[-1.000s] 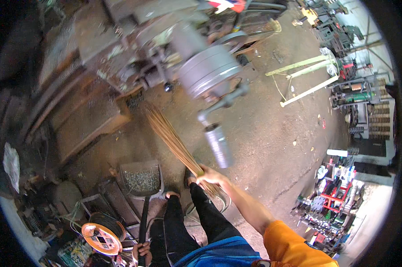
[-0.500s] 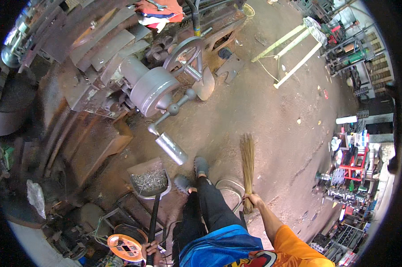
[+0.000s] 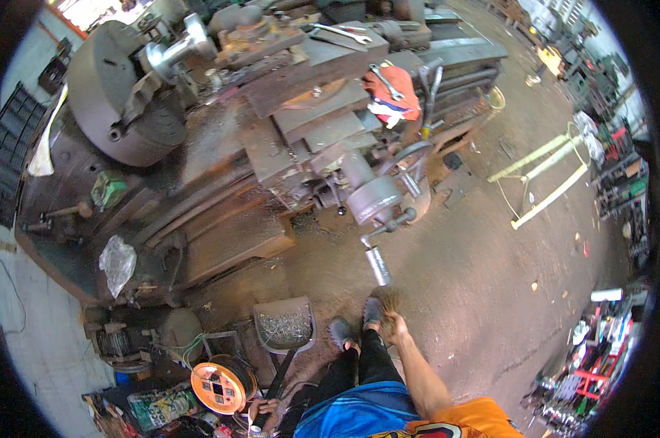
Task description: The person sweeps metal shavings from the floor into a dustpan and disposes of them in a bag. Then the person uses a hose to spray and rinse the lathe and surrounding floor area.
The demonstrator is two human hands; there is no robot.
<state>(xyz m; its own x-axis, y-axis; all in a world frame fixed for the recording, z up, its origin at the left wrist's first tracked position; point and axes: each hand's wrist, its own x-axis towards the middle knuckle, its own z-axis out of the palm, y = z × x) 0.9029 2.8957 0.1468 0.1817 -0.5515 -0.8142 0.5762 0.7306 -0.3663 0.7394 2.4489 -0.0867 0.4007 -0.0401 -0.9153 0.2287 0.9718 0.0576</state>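
Note:
My left hand [image 3: 264,412] is closed round the dark handle of a long-handled dustpan [image 3: 283,306] at lower middle. Curly metal shavings [image 3: 286,328] lie in its pan, close to the floor and left of my shoes. In my closed right hand [image 3: 397,330] is a stick broom [image 3: 392,301], seen almost end-on, so most of its length is hidden. That hand is just right of my right shoe [image 3: 373,310], below the shiny crank handle [image 3: 378,266] of a large lathe.
The lathe [image 3: 220,175] fills the upper left, with a big round chuck [image 3: 121,102], a red cloth [image 3: 399,91] and wrenches [image 3: 348,33] on it. An orange spool [image 3: 216,388] stands beside my left hand. A pale frame [image 3: 538,171] stands at right.
The view has swung left, showing more of the lathe. The broom was upright in view and is now foreshortened, with my right hand nearer my shoes. My left hand still holds the dustpan.

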